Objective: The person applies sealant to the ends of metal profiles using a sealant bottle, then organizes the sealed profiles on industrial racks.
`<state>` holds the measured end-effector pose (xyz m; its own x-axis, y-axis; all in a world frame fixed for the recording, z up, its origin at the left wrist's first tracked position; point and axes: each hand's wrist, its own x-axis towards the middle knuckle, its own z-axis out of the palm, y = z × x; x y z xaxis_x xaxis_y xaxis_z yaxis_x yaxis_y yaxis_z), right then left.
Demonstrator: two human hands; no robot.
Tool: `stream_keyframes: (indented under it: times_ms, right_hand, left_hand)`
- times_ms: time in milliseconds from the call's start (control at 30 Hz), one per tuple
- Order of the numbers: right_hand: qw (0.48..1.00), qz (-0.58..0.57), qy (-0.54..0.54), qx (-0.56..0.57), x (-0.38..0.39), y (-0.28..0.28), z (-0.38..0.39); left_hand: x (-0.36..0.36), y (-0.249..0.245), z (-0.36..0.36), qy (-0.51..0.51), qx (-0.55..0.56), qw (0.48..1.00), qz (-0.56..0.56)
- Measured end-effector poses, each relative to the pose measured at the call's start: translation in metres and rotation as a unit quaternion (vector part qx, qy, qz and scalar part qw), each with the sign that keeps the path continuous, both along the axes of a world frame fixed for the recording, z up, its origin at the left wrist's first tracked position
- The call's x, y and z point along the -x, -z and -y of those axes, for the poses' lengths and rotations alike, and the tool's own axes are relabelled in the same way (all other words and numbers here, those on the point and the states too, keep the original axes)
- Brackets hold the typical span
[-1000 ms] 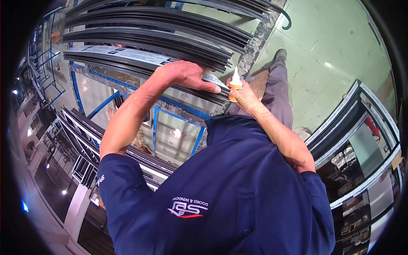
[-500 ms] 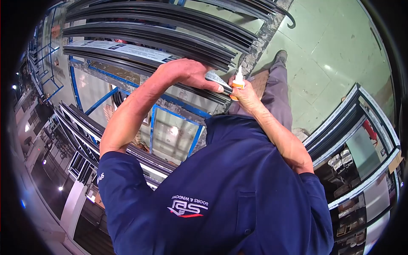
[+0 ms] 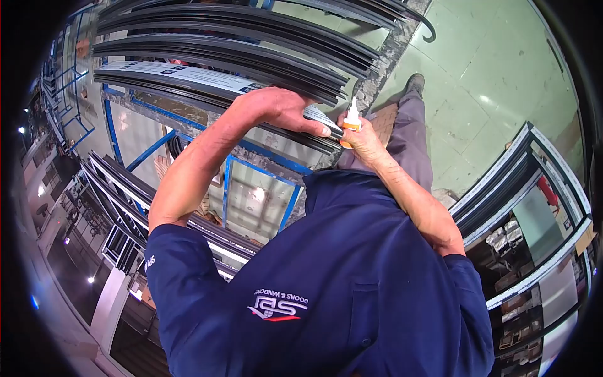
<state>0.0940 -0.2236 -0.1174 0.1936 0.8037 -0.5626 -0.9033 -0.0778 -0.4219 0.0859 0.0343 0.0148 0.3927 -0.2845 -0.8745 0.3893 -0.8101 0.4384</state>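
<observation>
My left hand (image 3: 282, 110) is closed around the near end of a dark window-frame profile (image 3: 182, 90), with the thumb along its edge close to the tip. White printed film (image 3: 188, 74) covers the profile's upper face. Right beside that end, my right hand (image 3: 365, 143) grips a small glue bottle (image 3: 352, 120) with a white pointed nozzle and an orange collar. The nozzle points up and away from me. My right fingers are close against the profile's end; whether they also pinch it is hidden.
Further bundles of dark profiles (image 3: 239, 60) lie across a blue metal rack (image 3: 226, 188) ahead. Framed pieces (image 3: 531, 289) stand at my right, and more profiles (image 3: 119, 188) lie at my left. Green tiled floor (image 3: 483, 81) stretches ahead on the right.
</observation>
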Motion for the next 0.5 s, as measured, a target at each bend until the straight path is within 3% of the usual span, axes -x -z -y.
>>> stream_keyframes:
  times_ms: [400, 500]
  right_hand:
    - [1.0, 0.02, -0.009, -0.006, 0.001, 0.005, 0.003]
    - [0.999, -0.027, 0.017, 0.026, -0.006, -0.004, 0.006]
  left_hand:
    - [0.002, 0.007, -0.001, 0.005, 0.024, 1.0, -0.016]
    - [0.009, 0.016, -0.003, -0.001, 0.034, 0.999, 0.015]
